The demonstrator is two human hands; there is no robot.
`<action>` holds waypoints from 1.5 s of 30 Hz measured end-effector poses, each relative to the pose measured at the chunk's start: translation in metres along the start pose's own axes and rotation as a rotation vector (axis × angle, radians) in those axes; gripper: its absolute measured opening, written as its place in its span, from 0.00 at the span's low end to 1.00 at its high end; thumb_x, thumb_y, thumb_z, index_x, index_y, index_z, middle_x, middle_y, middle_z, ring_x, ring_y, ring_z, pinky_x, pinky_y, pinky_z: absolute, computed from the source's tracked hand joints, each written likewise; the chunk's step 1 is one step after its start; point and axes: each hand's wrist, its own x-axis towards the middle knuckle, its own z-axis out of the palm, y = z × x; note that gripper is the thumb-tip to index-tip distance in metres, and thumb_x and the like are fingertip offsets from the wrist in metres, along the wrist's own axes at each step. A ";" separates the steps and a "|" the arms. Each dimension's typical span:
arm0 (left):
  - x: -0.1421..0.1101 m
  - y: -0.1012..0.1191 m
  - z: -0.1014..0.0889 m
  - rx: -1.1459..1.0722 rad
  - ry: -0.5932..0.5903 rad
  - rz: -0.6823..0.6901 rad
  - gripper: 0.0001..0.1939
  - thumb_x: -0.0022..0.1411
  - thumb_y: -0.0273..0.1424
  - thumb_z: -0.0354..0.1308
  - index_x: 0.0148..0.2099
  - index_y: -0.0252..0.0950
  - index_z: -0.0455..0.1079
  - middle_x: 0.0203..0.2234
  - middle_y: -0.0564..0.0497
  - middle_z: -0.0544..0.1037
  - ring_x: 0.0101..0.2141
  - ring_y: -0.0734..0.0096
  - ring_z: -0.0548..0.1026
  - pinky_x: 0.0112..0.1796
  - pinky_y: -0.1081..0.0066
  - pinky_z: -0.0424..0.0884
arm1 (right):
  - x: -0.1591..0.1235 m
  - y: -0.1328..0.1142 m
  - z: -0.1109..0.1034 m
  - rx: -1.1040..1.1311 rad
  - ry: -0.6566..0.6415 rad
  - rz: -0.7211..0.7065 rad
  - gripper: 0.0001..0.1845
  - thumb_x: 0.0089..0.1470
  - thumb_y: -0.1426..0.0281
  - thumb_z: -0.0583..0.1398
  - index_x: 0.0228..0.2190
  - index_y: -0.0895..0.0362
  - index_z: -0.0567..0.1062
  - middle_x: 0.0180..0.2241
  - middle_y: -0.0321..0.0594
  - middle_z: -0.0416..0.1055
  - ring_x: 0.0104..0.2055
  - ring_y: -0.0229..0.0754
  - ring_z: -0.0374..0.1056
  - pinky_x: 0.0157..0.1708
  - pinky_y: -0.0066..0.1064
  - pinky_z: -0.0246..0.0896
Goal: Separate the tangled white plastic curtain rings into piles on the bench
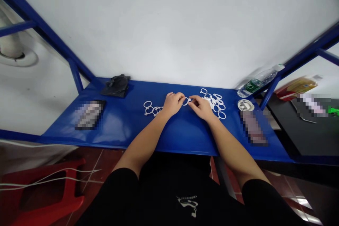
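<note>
Over the blue table [124,123], the left hand [173,103] pinches one edge of a white ring [185,104], apparently to steady it; the right hand [201,107] meets the opposite edge, its closure indiscernible. More rings [212,103] lie beside each hand, seemingly for easy reach.

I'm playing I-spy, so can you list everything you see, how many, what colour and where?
Middle ring: one, white, centre
Left rings: several, white, left of centre
Right rings: many overlapping, white, right of centre
Bag: one, black, back left
Left blurred item: one, dark, left
Right blurred item: one, dull purplish, right
Bottle: one, clear, green label, back right
Coil: one, white, right
Table: one, blue, middle
Frame bars: several, blue, both sides
Wall: white, behind
Stool: one, red, lower left
Packet: one, yellow-red, far right
Shirt: one, black, bottom
Left hand: one, at middle ring
Right hand: one, at middle ring
</note>
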 end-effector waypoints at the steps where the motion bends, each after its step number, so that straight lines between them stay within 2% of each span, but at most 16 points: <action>1: -0.001 0.001 0.002 0.006 -0.009 0.016 0.04 0.73 0.31 0.60 0.44 0.41 0.76 0.34 0.53 0.85 0.39 0.62 0.82 0.61 0.54 0.64 | 0.000 0.000 0.000 -0.005 0.004 -0.012 0.17 0.67 0.55 0.62 0.50 0.52 0.78 0.33 0.39 0.80 0.29 0.42 0.74 0.31 0.34 0.70; 5: -0.002 -0.002 0.001 0.019 -0.028 0.044 0.05 0.73 0.31 0.60 0.44 0.40 0.77 0.34 0.51 0.85 0.38 0.62 0.82 0.53 0.59 0.70 | 0.000 -0.002 0.003 -0.021 0.060 -0.044 0.16 0.66 0.56 0.62 0.47 0.53 0.80 0.38 0.42 0.81 0.28 0.40 0.72 0.33 0.35 0.70; 8: -0.001 -0.003 0.000 0.018 -0.026 0.061 0.06 0.73 0.32 0.60 0.45 0.41 0.79 0.35 0.50 0.85 0.38 0.62 0.82 0.50 0.60 0.71 | 0.000 -0.004 0.004 -0.020 0.081 -0.050 0.15 0.66 0.57 0.62 0.46 0.53 0.80 0.36 0.41 0.81 0.27 0.41 0.71 0.33 0.35 0.71; 13: -0.001 -0.004 0.002 0.007 -0.066 0.090 0.07 0.73 0.32 0.59 0.46 0.41 0.80 0.36 0.50 0.86 0.37 0.63 0.82 0.50 0.60 0.72 | -0.001 -0.006 0.003 -0.021 0.074 -0.064 0.14 0.67 0.58 0.60 0.42 0.53 0.82 0.33 0.40 0.81 0.30 0.42 0.74 0.33 0.35 0.71; 21: -0.002 -0.002 -0.002 -0.040 -0.095 0.105 0.10 0.74 0.36 0.59 0.49 0.40 0.80 0.40 0.48 0.86 0.42 0.60 0.83 0.48 0.62 0.74 | 0.000 -0.006 -0.002 -0.023 0.082 -0.106 0.13 0.68 0.59 0.60 0.41 0.51 0.83 0.35 0.42 0.82 0.33 0.44 0.76 0.34 0.36 0.72; 27: -0.003 0.000 -0.003 -0.010 -0.172 0.125 0.13 0.76 0.38 0.56 0.51 0.39 0.80 0.42 0.47 0.86 0.43 0.59 0.83 0.47 0.62 0.75 | 0.000 -0.004 -0.004 -0.019 0.066 -0.119 0.12 0.67 0.61 0.61 0.38 0.52 0.83 0.34 0.40 0.82 0.34 0.44 0.77 0.36 0.36 0.72; 40: -0.003 0.001 -0.006 -0.002 -0.213 0.118 0.16 0.77 0.40 0.53 0.52 0.42 0.81 0.46 0.49 0.86 0.47 0.61 0.82 0.50 0.64 0.74 | 0.000 -0.008 -0.006 -0.040 0.040 -0.146 0.12 0.68 0.64 0.59 0.40 0.52 0.83 0.35 0.41 0.83 0.35 0.44 0.77 0.38 0.35 0.72; 42: -0.001 0.001 -0.011 0.011 -0.213 0.111 0.15 0.77 0.41 0.55 0.52 0.41 0.81 0.47 0.49 0.86 0.48 0.61 0.82 0.51 0.64 0.74 | 0.001 -0.006 -0.008 -0.073 0.064 -0.141 0.12 0.68 0.63 0.59 0.40 0.52 0.83 0.36 0.41 0.83 0.35 0.44 0.77 0.38 0.36 0.73; 45: 0.002 -0.005 -0.026 0.064 -0.191 0.049 0.15 0.75 0.40 0.58 0.53 0.39 0.81 0.47 0.47 0.86 0.48 0.60 0.82 0.53 0.62 0.73 | 0.002 0.001 -0.018 -0.148 0.187 -0.078 0.13 0.67 0.62 0.59 0.40 0.53 0.83 0.35 0.42 0.83 0.35 0.45 0.77 0.38 0.37 0.73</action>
